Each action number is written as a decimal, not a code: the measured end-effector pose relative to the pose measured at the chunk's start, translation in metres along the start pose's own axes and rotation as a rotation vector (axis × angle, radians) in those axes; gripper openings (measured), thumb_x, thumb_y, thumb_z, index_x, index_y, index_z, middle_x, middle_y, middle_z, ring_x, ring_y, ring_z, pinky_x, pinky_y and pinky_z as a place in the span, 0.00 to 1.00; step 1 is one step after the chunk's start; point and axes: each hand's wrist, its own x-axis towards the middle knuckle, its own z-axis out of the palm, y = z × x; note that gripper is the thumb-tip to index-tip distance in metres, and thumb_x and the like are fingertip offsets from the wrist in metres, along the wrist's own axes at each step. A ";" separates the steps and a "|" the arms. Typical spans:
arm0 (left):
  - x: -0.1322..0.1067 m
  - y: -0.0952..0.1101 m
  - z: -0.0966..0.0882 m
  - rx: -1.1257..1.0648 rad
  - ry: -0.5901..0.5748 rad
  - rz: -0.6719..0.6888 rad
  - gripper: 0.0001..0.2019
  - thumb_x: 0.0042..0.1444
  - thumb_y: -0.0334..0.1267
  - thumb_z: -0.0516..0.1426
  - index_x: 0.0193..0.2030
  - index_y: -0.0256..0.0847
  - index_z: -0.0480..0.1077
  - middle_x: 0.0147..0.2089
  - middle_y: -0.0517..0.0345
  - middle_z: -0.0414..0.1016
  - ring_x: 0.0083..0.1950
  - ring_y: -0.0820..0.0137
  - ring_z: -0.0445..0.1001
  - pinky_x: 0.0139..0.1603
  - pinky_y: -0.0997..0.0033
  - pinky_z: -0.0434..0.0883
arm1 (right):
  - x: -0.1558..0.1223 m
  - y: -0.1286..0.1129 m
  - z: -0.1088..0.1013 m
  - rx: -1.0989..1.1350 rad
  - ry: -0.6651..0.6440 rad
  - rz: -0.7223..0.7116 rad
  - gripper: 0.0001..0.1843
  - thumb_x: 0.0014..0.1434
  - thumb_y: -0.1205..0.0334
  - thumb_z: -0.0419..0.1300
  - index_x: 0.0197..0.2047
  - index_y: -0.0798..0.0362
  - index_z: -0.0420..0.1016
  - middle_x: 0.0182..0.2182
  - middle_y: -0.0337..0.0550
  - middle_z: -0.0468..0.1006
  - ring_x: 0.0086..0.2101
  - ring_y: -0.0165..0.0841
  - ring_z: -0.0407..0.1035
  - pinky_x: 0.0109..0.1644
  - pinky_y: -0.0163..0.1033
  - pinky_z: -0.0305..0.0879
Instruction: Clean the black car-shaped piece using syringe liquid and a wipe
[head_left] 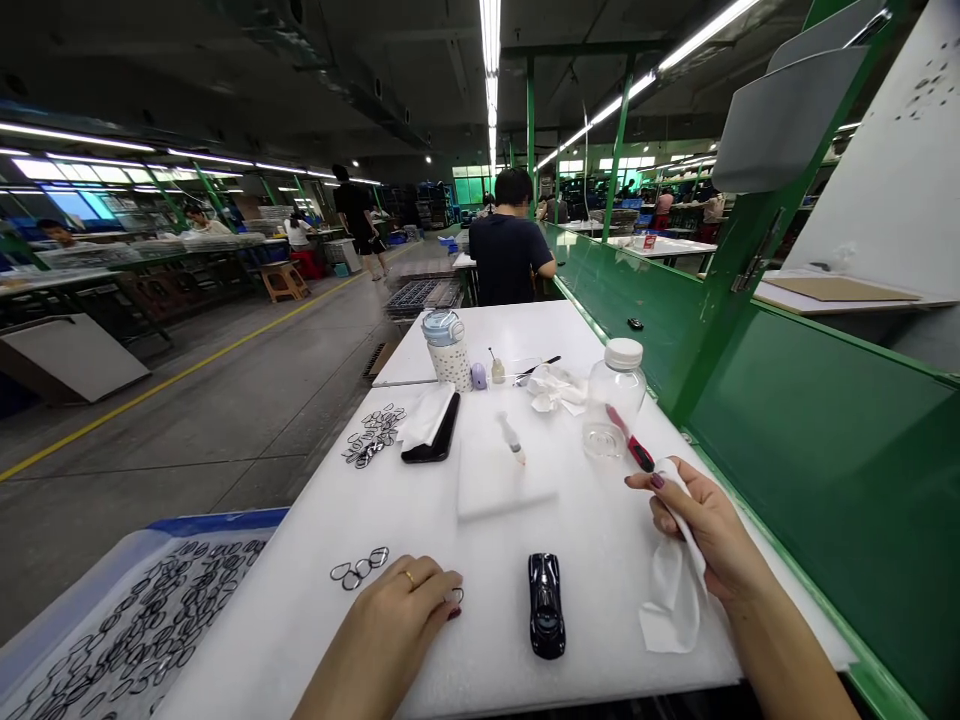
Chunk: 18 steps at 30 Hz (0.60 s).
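My left hand (pixel 394 610) rests low over the white table, its thumb and fingers pinched on a small dark-rimmed ring (pixel 458 595), which the fingertips partly hide. Beside its knuckles lie several similar thin oval rings (pixel 362 568). On the right, my right hand (pixel 701 515) is closed on a white cloth (pixel 671 600) that hangs down to the tabletop. A glossy black toy car (pixel 546 605) stands between the two hands. Just beyond my right fingers is a red-and-black handled tool (pixel 636 445), partly behind a clear bottle.
Past my hands stand the clear bottle (pixel 604 425) with white cap, a dotted cup (pixel 448 355), a white foam block (pixel 499 485) bearing a small brush-like tool (pixel 511 438), and a black phone (pixel 435 440). A ring-filled tray (pixel 150 610) sits lower left. A person (pixel 510 240) sits ahead.
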 end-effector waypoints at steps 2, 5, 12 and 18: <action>0.002 -0.001 0.003 0.049 -0.020 -0.006 0.12 0.57 0.26 0.54 0.37 0.45 0.77 0.34 0.58 0.77 0.37 0.65 0.75 0.37 0.69 0.68 | 0.001 0.000 0.002 -0.045 -0.028 0.022 0.24 0.49 0.49 0.70 0.40 0.54 0.66 0.35 0.44 0.78 0.19 0.20 0.54 0.22 0.29 0.50; 0.007 0.001 0.004 0.129 -0.073 -0.003 0.13 0.56 0.25 0.53 0.29 0.43 0.75 0.31 0.59 0.75 0.35 0.65 0.75 0.34 0.69 0.66 | 0.002 0.000 0.003 -0.095 -0.071 0.056 0.23 0.48 0.48 0.70 0.37 0.55 0.67 0.33 0.43 0.77 0.19 0.21 0.55 0.22 0.30 0.50; 0.009 0.005 0.001 0.142 -0.084 0.044 0.13 0.56 0.24 0.52 0.28 0.43 0.74 0.33 0.58 0.76 0.36 0.64 0.74 0.34 0.68 0.67 | 0.002 0.002 0.004 -0.107 -0.078 0.030 0.21 0.50 0.48 0.68 0.32 0.55 0.65 0.29 0.40 0.75 0.18 0.21 0.53 0.22 0.32 0.45; -0.005 -0.001 0.008 -0.096 0.222 0.064 0.09 0.58 0.32 0.55 0.38 0.44 0.77 0.35 0.57 0.78 0.36 0.65 0.76 0.38 0.68 0.72 | 0.004 0.002 0.001 -0.219 -0.133 0.019 0.22 0.51 0.44 0.66 0.28 0.55 0.65 0.25 0.38 0.72 0.17 0.21 0.51 0.23 0.33 0.43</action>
